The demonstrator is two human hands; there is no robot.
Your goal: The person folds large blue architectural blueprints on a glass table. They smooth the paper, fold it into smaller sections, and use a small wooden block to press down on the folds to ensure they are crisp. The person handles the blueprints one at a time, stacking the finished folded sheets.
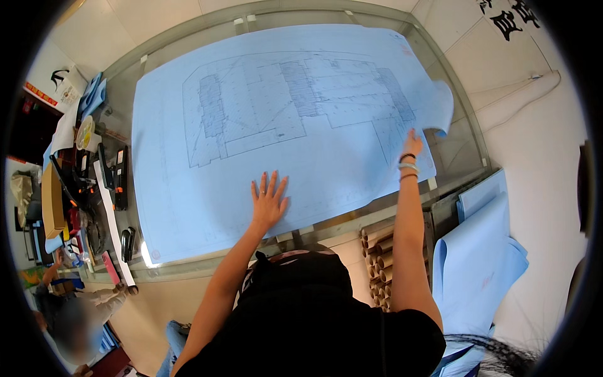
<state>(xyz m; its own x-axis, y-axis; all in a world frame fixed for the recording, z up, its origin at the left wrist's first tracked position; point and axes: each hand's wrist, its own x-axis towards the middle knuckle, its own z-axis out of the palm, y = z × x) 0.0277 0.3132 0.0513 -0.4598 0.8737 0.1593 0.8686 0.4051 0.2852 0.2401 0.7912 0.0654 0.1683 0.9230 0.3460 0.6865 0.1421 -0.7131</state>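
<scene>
A large blue plan sheet with a line drawing lies spread over a glass table. Flat on its near middle part rests my left hand, palm down, fingers spread, a ring on one finger. My right hand, with bracelets at the wrist, touches the sheet near its right side; its fingers look closed together, and whether they pinch the paper cannot be told. Just beyond it, part of the sheet's right edge curls up and hangs over.
Staplers, a white paper strip, a pink object and a cardboard box crowd the left end. A person is at the lower left. Cardboard tubes and folded blue sheets are at the near right.
</scene>
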